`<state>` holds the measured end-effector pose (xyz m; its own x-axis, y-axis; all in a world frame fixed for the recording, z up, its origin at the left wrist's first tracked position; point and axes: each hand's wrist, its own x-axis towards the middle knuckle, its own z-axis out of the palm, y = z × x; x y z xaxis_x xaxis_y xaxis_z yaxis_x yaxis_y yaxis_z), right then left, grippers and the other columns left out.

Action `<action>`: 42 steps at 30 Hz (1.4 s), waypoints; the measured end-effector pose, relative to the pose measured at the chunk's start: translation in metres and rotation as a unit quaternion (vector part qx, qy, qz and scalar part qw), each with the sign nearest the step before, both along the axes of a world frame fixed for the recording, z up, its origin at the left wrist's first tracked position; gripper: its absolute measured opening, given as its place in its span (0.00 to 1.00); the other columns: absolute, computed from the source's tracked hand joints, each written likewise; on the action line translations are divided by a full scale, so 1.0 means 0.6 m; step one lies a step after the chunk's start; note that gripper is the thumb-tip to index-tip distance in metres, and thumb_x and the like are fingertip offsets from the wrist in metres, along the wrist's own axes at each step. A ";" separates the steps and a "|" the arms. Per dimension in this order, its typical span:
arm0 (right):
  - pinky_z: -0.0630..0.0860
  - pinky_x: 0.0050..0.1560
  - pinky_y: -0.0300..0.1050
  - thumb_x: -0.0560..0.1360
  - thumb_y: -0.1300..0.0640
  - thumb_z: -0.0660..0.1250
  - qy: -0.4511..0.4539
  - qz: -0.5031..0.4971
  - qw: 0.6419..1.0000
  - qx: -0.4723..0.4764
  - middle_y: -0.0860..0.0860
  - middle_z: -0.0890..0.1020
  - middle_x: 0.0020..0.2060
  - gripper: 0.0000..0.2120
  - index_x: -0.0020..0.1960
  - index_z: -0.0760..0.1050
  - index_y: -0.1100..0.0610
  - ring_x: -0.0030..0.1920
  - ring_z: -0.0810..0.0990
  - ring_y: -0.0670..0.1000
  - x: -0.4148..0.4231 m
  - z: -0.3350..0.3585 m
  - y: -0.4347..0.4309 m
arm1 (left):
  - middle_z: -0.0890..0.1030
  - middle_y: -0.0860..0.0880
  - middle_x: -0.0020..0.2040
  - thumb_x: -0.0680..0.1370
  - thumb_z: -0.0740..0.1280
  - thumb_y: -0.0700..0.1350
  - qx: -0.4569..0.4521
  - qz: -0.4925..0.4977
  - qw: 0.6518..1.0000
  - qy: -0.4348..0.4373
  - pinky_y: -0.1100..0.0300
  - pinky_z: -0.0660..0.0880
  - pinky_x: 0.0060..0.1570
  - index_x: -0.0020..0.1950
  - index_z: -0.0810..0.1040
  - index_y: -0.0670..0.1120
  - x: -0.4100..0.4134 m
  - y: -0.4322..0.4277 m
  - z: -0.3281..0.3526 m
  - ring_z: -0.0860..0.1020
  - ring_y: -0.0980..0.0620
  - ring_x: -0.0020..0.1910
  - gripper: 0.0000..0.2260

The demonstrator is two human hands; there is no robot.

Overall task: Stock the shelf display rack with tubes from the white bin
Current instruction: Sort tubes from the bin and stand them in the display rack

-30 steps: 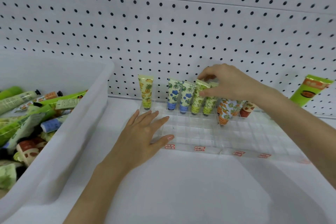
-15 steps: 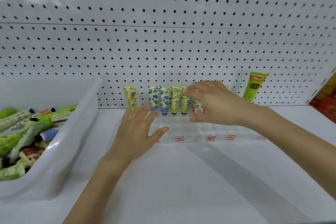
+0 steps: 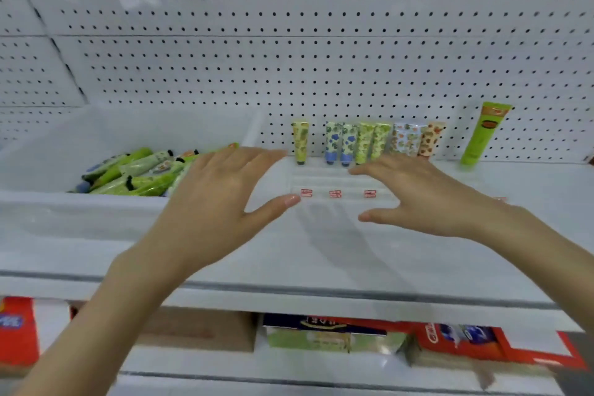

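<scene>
Left of the display rack [image 3: 337,182], inside the white bin [image 3: 96,202], the loose tubes [image 3: 135,173] lie heaped on their sides, their long axes mostly slanting up toward the rack. The left hand [image 3: 218,202] is the nearer one. It hovers palm down over the bin's rack-side corner, fingers straight and spread, holding nothing, and the heap lies just to its left and below. A pick would likely fall to this hand, and the tube would then have to be turned upright, cap down.

The right hand [image 3: 427,199] hangs flat, spread and empty before the rack's right half; I cannot tell whether it touches the rack.

Along the rack's back row stand seven upright tubes [image 3: 364,143]: a yellow one alone at the left end, a gap, then two blue-flowered, two green and two orange-patterned. The rows nearer the front appear unfilled. Right of the rack a tall green tube [image 3: 482,133] leans against the pegboard [image 3: 289,58]. Below the rack, a lower shelf holds boxes [image 3: 328,334].
</scene>
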<state>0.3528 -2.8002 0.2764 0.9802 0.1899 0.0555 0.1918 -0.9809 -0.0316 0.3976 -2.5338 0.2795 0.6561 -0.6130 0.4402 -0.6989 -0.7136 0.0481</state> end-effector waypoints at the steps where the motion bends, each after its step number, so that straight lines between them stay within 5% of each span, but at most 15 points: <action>1: 0.60 0.70 0.52 0.73 0.36 0.62 0.004 0.006 1.000 0.014 0.45 0.67 0.68 0.32 0.73 0.57 0.44 0.68 0.64 0.49 -0.006 0.000 0.023 | 0.79 0.50 0.58 0.76 0.51 0.67 0.003 0.013 1.000 0.007 0.50 0.71 0.55 0.68 0.73 0.51 -0.003 0.031 0.008 0.77 0.46 0.54 0.29; 7: 0.63 0.64 0.46 0.74 0.39 0.63 -0.028 0.046 0.996 0.078 0.45 0.68 0.66 0.28 0.71 0.61 0.44 0.66 0.66 0.48 0.008 0.039 0.154 | 0.77 0.49 0.58 0.74 0.50 0.69 0.010 0.108 0.994 0.023 0.47 0.71 0.53 0.68 0.71 0.53 0.006 0.211 0.037 0.76 0.45 0.54 0.30; 13: 0.67 0.65 0.50 0.74 0.39 0.63 -0.035 0.073 0.989 0.126 0.44 0.71 0.62 0.25 0.68 0.64 0.41 0.64 0.67 0.47 0.057 0.068 0.240 | 0.75 0.49 0.62 0.73 0.49 0.70 0.012 0.144 0.989 0.039 0.48 0.70 0.57 0.70 0.69 0.54 0.044 0.305 0.044 0.74 0.46 0.59 0.32; 25: 0.69 0.57 0.44 0.75 0.41 0.63 0.056 0.007 0.988 0.146 0.48 0.70 0.62 0.26 0.70 0.63 0.47 0.59 0.70 0.47 0.282 0.028 0.368 | 0.73 0.54 0.66 0.69 0.43 0.74 0.059 0.063 0.991 0.101 0.54 0.69 0.58 0.72 0.65 0.57 0.282 0.408 0.027 0.73 0.51 0.61 0.38; 32: 0.67 0.50 0.41 0.75 0.41 0.64 0.180 -0.067 0.975 0.112 0.53 0.73 0.61 0.26 0.68 0.66 0.52 0.52 0.70 0.48 0.384 -0.012 0.383 | 0.72 0.56 0.65 0.70 0.41 0.74 0.180 -0.051 0.976 0.111 0.57 0.68 0.60 0.73 0.62 0.58 0.420 0.410 -0.003 0.72 0.54 0.61 0.37; 37: 0.72 0.50 0.43 0.74 0.41 0.65 0.231 -0.093 0.961 0.119 0.51 0.77 0.56 0.20 0.59 0.75 0.54 0.54 0.75 0.51 0.421 -0.040 0.408 | 0.76 0.55 0.61 0.74 0.44 0.71 0.190 -0.112 0.971 0.089 0.60 0.69 0.56 0.70 0.68 0.55 0.450 0.416 -0.046 0.76 0.52 0.57 0.33; 42: 0.77 0.40 0.47 0.70 0.51 0.74 0.212 -0.123 0.924 0.294 0.51 0.80 0.35 0.11 0.45 0.80 0.58 0.34 0.79 0.46 0.432 -0.050 0.400 | 0.70 0.61 0.65 0.72 0.41 0.73 0.144 -0.125 0.972 0.138 0.65 0.62 0.60 0.73 0.61 0.60 0.471 0.421 -0.057 0.70 0.57 0.62 0.34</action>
<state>0.6120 -2.5599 0.2466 0.9468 0.0177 -0.3214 -0.1870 -0.7825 -0.5939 0.6802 -2.2811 0.2452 0.5397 -0.8401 0.0548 -0.8410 -0.5350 0.0811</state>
